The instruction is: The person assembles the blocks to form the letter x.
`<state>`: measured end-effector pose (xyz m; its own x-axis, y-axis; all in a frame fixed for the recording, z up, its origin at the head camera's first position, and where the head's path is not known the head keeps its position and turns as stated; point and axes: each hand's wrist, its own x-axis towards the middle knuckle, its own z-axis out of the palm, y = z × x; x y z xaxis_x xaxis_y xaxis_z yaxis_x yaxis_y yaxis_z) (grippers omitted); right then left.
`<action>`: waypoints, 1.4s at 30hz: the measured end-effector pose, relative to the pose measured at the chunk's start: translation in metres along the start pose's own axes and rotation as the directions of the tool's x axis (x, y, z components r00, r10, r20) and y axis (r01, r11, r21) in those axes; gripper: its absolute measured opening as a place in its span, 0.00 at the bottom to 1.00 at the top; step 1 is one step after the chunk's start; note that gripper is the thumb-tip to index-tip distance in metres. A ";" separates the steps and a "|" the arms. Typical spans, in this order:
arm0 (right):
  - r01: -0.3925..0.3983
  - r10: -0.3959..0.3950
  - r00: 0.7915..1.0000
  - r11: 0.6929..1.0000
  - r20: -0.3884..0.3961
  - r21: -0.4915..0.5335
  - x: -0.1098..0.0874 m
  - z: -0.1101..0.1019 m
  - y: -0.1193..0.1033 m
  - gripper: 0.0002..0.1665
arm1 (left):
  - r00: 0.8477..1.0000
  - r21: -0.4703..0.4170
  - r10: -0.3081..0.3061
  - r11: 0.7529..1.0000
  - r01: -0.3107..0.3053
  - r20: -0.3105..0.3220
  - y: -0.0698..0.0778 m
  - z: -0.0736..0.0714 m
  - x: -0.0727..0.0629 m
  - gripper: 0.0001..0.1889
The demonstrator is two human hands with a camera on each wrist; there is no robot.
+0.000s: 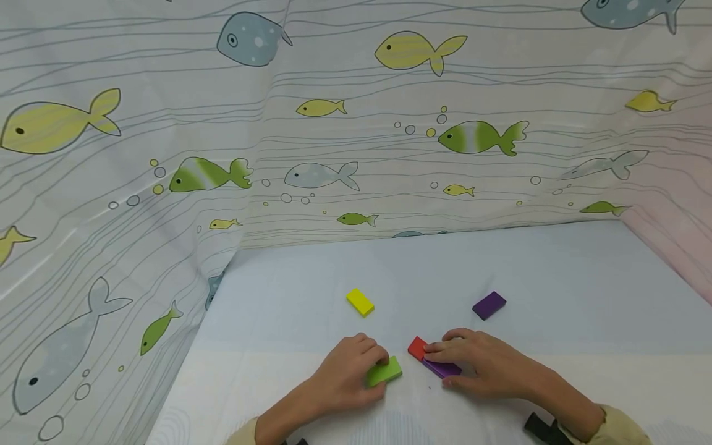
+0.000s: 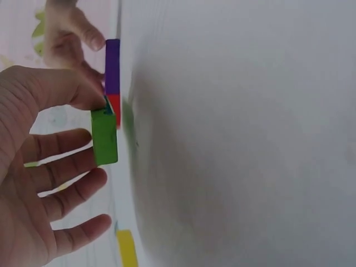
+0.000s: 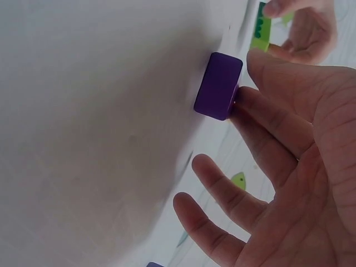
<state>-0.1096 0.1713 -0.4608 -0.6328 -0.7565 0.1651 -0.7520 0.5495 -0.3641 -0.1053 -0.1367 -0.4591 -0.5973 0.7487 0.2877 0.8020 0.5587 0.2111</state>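
Note:
My left hand [image 1: 351,374] pinches a bright green rectangular block [image 1: 385,372] between thumb and fingers. In the left wrist view the green block [image 2: 105,136] is seen end-on, held just off the white surface. To its right, my right hand [image 1: 484,364] grips a purple block [image 1: 443,369], thumb on the near side and fingertips on the far side. A red block [image 1: 416,348] meets the far left end of this purple one, partly under the fingertips. In the right wrist view the purple block [image 3: 219,86] shows its end, and the ring and little fingers stretch away from it.
A yellow block [image 1: 360,302] lies farther back on the left. Another purple block [image 1: 489,305] lies behind my right hand. The pale tabletop [image 1: 300,278] is bordered by a hanging curtain [image 1: 322,142] printed with fish.

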 end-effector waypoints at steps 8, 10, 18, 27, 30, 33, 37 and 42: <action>0.015 -0.015 1.000 1.000 -0.016 0.001 0.000 0.001 0.001 0.28 | 0.999 0.043 -0.033 0.999 0.034 -0.015 0.006 0.007 0.006 0.13; 0.021 -0.021 1.000 1.000 -0.018 0.001 0.000 0.002 0.001 0.28 | 0.998 0.044 -0.057 0.997 0.057 -0.005 0.008 0.007 0.008 0.13; 0.021 -0.021 1.000 1.000 -0.012 0.001 0.000 0.001 0.001 0.28 | 0.995 0.021 -0.095 0.995 0.095 0.015 0.013 0.011 0.014 0.12; -0.027 0.027 0.999 0.999 0.019 0.016 0.000 0.000 0.000 0.29 | 0.993 0.033 -0.118 0.993 0.117 0.030 0.016 0.016 0.019 0.11; -0.046 0.045 0.998 0.999 0.036 0.024 0.000 0.000 -0.001 0.29 | 0.992 0.037 -0.126 0.991 0.125 0.029 0.017 0.017 0.020 0.11; -0.053 0.052 0.998 0.998 0.038 0.024 0.000 0.000 -0.002 0.29 | 0.990 0.043 -0.135 0.990 0.133 0.037 0.018 0.017 0.021 0.11; -0.060 0.059 0.997 0.998 0.043 0.020 0.000 -0.001 -0.002 0.30 | 0.985 0.051 -0.159 0.986 0.156 0.066 0.020 0.017 0.023 0.10; -0.072 0.071 0.996 0.997 0.056 0.025 0.000 -0.001 -0.002 0.30 | 0.979 0.057 -0.187 0.982 0.182 0.085 0.022 0.017 0.025 0.10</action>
<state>-0.1082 0.1703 -0.4585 -0.6730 -0.7344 0.0879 -0.6996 0.5935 -0.3980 -0.1029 -0.0996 -0.4626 -0.7344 0.6590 0.1625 0.6784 0.7051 0.2066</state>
